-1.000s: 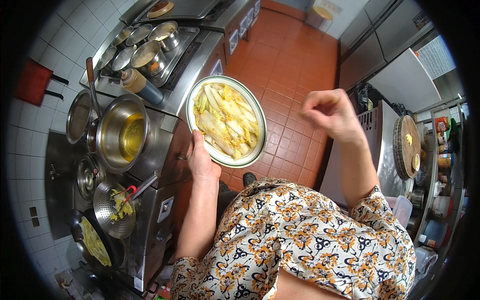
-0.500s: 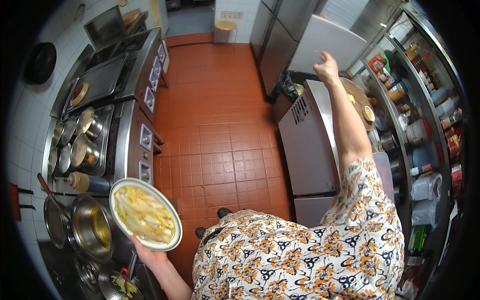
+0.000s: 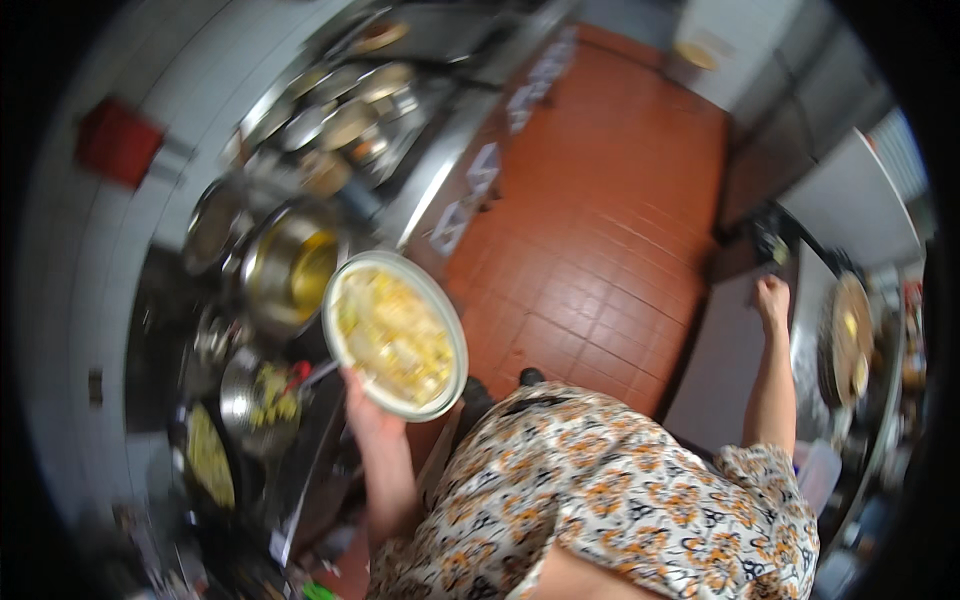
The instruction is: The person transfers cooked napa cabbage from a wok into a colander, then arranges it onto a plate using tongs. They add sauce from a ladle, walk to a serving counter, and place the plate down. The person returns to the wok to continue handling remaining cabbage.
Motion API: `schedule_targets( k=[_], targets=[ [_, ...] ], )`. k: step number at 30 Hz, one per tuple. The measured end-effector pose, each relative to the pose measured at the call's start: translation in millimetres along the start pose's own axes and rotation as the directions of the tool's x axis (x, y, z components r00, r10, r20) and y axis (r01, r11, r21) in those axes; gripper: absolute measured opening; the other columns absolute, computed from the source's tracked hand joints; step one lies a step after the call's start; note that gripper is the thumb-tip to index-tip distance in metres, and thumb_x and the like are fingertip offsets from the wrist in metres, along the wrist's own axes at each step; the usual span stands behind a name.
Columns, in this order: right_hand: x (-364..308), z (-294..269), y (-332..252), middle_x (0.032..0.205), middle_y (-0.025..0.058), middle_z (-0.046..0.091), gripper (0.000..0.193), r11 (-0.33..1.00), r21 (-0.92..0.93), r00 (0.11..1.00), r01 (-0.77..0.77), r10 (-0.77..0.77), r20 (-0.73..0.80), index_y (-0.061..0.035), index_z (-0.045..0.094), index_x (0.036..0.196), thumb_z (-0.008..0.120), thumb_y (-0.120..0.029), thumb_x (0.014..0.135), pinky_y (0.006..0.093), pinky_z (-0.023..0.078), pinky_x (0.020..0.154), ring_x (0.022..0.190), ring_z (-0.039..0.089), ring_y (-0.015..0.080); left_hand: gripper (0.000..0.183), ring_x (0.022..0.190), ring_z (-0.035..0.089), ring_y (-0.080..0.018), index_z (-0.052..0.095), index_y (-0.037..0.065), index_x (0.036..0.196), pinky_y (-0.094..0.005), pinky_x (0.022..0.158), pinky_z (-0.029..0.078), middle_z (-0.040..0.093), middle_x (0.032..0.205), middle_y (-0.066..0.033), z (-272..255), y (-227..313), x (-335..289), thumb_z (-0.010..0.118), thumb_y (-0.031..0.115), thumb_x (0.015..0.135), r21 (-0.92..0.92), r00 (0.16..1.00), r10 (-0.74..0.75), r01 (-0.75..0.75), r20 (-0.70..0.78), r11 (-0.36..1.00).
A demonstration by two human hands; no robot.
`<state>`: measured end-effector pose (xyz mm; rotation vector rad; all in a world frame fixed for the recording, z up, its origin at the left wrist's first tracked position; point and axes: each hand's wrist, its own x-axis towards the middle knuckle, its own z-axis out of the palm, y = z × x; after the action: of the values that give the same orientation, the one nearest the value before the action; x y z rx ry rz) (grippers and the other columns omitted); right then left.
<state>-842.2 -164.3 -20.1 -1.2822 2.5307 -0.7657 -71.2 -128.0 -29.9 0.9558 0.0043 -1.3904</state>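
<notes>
My left hand [image 3: 378, 412] grips the near edge of an oval whitish plate [image 3: 459, 350] from below. Pale yellow-green food [image 3: 390, 325], looking like cooked leafy cabbage, fills the plate, which is held beside the stove. To its left stands a steel pot [image 3: 264, 268] with yellow liquid inside. A perforated skimmer [image 3: 236, 388] with yellow-green scraps and something red lies nearer to me. Over at the right, my right hand [image 3: 772, 297] is curled into a fist at the side of the white-fronted counter unit [image 3: 722, 350]; nothing shows in it.
A dark pan [image 3: 247, 480] with yellowish food sits at the near left. Several small pots [image 3: 348, 122] stand farther along the stove. A round wooden board [image 3: 850, 335] rests on the right counter, behind a black-bagged bin [image 3: 770, 232]. Red tiled floor [image 3: 590, 260] runs between.
My view has swung left, bringing the near stove area and the pan into sight. My right arm has lowered, and its fingers have curled in. The plate stays in my left hand.
</notes>
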Motion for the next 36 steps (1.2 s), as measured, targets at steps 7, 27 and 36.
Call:
schedule_targets(
  k=[7, 27, 36],
  targets=[
    [-68, 186, 11, 0.077, 0.0158, 0.069, 0.013, 0.997, -0.002, 0.782, 0.076, -0.058, 0.621, 0.0015, 0.072, 0.094, 0.062, -0.005, 0.090, 0.0380, 0.055, 0.063, 0.068, 0.068, 0.0219, 0.059, 0.146, 0.044, -0.0310, 0.039, 0.003, 0.157, -0.0484, 0.123, 0.035, 0.043, 0.163, -0.0141, -13, 6, -23, 0.042, 0.041, 0.113, -0.102, 0.980, 0.133, -0.149, -0.146, 0.984],
    [-203, 221, -554, 0.079, 0.0245, 0.068, 0.008, 0.287, 0.386, 0.060, 0.877, -0.861, 0.506, 0.0029, 0.066, 0.089, 0.062, -0.004, 0.089, 0.0465, 0.054, 0.068, 0.078, 0.070, 0.0420, 0.048, 0.137, 0.054, -0.0311, 0.047, 0.000, 0.150, -0.0493, 0.115, 0.046, 0.053, 0.152, -0.0154, -139, 79, -48, 0.050, 0.028, 0.111, -0.248, 0.879, 0.316, -0.415, -0.356, 0.875],
    [-283, 234, -639, 0.082, 0.0203, 0.073, 0.014, 0.244, 0.469, 0.021, 0.849, -0.902, 0.432, 0.0047, 0.072, 0.097, 0.068, -0.006, 0.089, 0.0409, 0.057, 0.069, 0.075, 0.073, 0.0327, 0.046, 0.130, 0.060, -0.0302, 0.049, -0.004, 0.145, -0.0487, 0.110, 0.051, 0.059, 0.145, -0.0170, -175, 112, -39, 0.056, 0.023, 0.109, -0.301, 0.841, 0.372, -0.500, -0.394, 0.812]
  ],
)
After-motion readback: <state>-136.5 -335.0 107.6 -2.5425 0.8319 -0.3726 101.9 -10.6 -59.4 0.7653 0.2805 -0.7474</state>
